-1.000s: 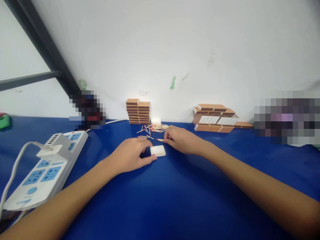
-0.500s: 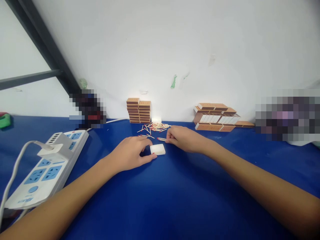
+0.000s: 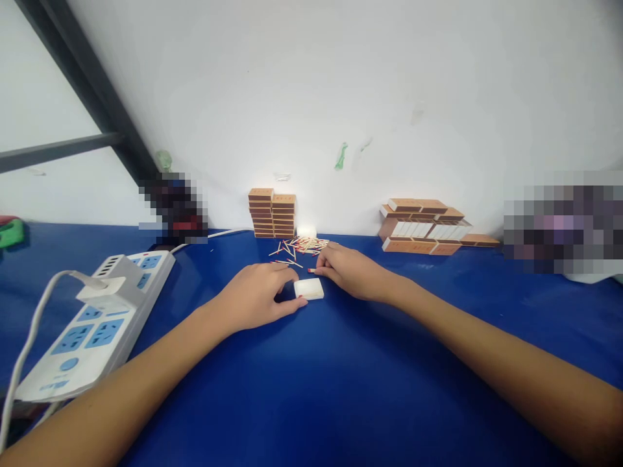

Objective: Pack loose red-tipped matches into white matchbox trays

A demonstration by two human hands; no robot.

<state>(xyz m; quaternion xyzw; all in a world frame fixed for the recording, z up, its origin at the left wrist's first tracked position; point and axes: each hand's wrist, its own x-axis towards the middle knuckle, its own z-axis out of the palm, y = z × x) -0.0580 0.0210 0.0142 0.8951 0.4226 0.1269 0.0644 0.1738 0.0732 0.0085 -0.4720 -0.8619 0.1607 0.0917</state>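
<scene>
A small white matchbox tray (image 3: 310,289) lies on the blue table (image 3: 311,376). My left hand (image 3: 260,296) holds its left end between thumb and fingers. Just behind and right of the tray, my right hand (image 3: 353,269) pinches a few red-tipped matches (image 3: 312,270), whose heads poke out to the left of the fingertips. A loose pile of matches (image 3: 304,245) is spread on the table behind both hands, with several stray ones nearer my left hand.
Two stacks of matchboxes (image 3: 272,214) stand by the wall. More matchboxes (image 3: 422,228) are piled at the right. At the left lies a white power strip (image 3: 97,324) with a plugged-in cable. Blurred dark objects sit at both sides.
My right hand has shifted slightly left along the matches, so that less of them shows beyond its fingertips. My left hand still holds the tray. The whole view has moved a little.
</scene>
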